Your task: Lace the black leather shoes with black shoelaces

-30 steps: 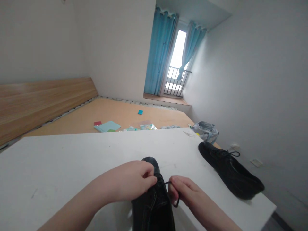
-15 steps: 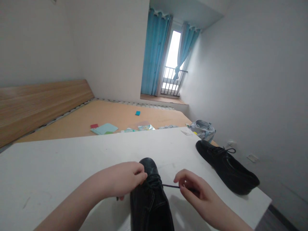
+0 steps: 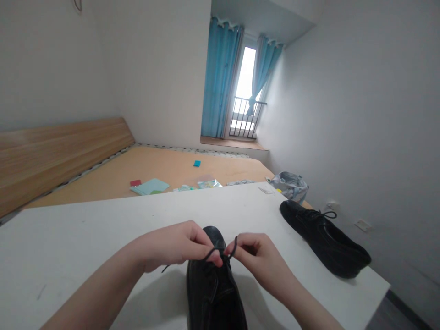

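Observation:
A black lace-up shoe (image 3: pixel 216 293) lies in front of me, its toe pointing away and its heel cut off by the bottom edge. Over its lacing, my left hand (image 3: pixel 192 247) pinches one black shoelace (image 3: pixel 210 253), whose loose tip sticks out left below the wrist. From the other side my right hand (image 3: pixel 256 252) is closed on the lace too, with a bit of it curving up past the fingertips. Both sets of fingertips nearly meet above the tongue, covering part of the lacing.
A second black shoe (image 3: pixel 323 238), its lace tied in a bow, stands at the right on the white table (image 3: pixel 103 238). Behind the table, a tan surface (image 3: pixel 172 160) carries papers and packets. A patterned fabric bag (image 3: pixel 290 183) sits beyond the table's far right corner.
My right hand has moved left from beside the shoe to its lacing. The left hand has shifted slightly right, and the lace once stretched out rightward is now bent between the hands.

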The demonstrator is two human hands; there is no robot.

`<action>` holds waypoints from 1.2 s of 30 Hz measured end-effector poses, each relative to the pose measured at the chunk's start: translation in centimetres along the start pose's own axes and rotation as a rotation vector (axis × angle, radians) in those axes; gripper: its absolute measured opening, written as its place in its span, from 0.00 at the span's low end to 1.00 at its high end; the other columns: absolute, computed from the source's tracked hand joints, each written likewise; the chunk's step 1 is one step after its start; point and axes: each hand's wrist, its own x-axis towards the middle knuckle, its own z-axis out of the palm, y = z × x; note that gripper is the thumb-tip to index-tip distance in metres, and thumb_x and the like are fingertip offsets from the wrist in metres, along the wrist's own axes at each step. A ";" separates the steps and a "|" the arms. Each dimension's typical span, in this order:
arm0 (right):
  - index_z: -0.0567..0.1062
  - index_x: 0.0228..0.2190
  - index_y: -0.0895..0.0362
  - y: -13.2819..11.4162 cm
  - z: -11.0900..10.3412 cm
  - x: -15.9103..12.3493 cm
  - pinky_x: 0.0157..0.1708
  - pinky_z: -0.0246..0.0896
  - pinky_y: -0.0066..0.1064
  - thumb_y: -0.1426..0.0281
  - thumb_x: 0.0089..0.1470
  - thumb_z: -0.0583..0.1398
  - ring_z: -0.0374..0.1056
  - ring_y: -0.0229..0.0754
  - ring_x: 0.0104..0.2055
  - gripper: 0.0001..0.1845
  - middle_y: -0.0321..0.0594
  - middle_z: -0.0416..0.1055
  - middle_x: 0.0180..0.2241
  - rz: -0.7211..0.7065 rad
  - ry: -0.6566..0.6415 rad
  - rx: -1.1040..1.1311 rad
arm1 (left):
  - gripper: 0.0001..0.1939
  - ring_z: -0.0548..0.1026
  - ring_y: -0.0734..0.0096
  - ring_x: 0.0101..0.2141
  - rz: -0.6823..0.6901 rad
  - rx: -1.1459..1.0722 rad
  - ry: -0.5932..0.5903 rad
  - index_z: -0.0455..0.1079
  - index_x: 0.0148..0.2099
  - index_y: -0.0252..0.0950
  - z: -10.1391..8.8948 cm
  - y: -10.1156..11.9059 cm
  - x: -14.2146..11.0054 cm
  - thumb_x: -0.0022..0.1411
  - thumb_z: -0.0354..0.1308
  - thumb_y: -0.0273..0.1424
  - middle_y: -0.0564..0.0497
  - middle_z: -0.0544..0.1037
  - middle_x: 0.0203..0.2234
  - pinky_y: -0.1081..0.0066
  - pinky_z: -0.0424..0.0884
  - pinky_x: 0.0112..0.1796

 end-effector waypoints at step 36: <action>0.67 0.20 0.57 0.4 0.0 0.7 0.24 0.50 0.26 0.66 0.45 0.65 0.59 0.33 0.21 0.12 0.30 0.65 0.17 0.191 -0.199 0.367 | 0.04 0.64 0.74 0.23 0.153 0.517 0.278 0.62 0.26 0.39 3.4 0.5 0.7 0.53 0.52 0.31 0.58 0.68 0.20 0.73 0.52 0.22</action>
